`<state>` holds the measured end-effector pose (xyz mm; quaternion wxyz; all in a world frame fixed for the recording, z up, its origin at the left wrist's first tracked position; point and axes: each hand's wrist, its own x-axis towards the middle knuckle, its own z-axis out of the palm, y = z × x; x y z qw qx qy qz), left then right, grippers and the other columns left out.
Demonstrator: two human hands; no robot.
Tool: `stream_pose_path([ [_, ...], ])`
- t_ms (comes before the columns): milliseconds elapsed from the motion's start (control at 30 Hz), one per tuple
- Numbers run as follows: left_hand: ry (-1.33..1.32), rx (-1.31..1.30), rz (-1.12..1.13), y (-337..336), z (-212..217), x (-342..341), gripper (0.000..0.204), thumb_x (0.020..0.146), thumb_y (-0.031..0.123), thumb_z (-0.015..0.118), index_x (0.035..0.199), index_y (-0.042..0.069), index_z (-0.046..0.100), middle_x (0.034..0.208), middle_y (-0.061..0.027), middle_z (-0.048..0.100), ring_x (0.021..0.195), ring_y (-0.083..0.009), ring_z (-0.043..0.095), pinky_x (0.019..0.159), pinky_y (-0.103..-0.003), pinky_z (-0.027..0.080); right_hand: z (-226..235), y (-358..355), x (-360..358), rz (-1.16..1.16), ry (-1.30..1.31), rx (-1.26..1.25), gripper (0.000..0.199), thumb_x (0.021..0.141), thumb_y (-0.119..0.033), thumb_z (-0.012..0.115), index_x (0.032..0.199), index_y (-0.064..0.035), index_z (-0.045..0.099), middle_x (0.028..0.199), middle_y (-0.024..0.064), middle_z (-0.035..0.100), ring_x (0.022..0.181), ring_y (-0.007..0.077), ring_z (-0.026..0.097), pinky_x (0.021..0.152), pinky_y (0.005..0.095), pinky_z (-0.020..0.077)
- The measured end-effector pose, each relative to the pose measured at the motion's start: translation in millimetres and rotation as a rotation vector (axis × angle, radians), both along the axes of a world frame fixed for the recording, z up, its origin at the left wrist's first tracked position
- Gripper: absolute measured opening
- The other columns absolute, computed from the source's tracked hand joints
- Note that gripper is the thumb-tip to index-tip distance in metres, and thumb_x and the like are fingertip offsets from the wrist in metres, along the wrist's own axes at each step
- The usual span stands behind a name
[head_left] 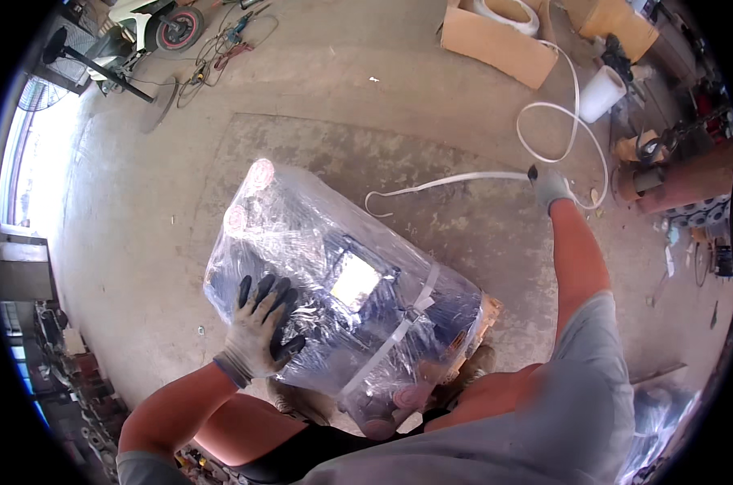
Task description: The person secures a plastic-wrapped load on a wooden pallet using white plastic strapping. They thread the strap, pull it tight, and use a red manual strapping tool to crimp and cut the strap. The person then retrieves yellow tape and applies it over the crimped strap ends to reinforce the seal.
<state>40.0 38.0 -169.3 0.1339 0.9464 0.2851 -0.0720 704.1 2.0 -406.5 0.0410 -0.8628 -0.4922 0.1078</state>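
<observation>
Before me stands a bulky load wrapped in clear stretch film (302,218), with dark blue parts and pinkish round ends showing through. A white strap (380,353) runs tight across it near its right end. My left hand (261,327), in a grey glove with dark fingertips, lies on the film with its fingers spread. Out to the right, my gloved right hand (549,186) is closed on a loose white strap (471,175). The strap's free end curls on the floor beside the load; its other part loops back toward a cardboard box. Wood (487,319) shows at the load's right edge.
The cardboard box (496,48) at the far right holds a white coil (508,12). Beside it stands a white roll (602,94). A reddish cylinder (682,178) is at the right edge. Tools and cables (213,61) lie far left, near a wheeled vehicle (178,30).
</observation>
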Motion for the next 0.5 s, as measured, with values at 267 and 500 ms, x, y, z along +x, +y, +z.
stream_pose_path([
  [267,0.043,0.046,0.021,-7.4,-0.5,27.2,0.083,0.081,0.035,0.072,0.151,-0.003,0.047,0.158,-0.0261,0.044,0.149,-0.0486,0.038,0.126,-0.066,0.019,-4.6,127.1,-52.4,0.469,-0.006,-0.164,0.024,0.098,-0.023,0.058,0.106,-0.0136,0.078,0.107,0.0163,0.078,0.104,0.0357,0.075,0.09,0.0489,0.0576],
  [500,0.04,0.072,0.024,5.6,-0.4,40.1,0.081,0.081,0.036,0.073,0.151,0.0,0.049,0.157,-0.0237,0.047,0.148,-0.0466,0.041,0.126,-0.065,0.021,-34.3,163.9,-199.6,0.794,0.378,-0.181,0.027,0.093,-0.016,0.06,0.117,-0.0134,0.073,0.122,0.0172,0.074,0.113,0.0378,0.07,0.095,0.0479,0.0551],
])
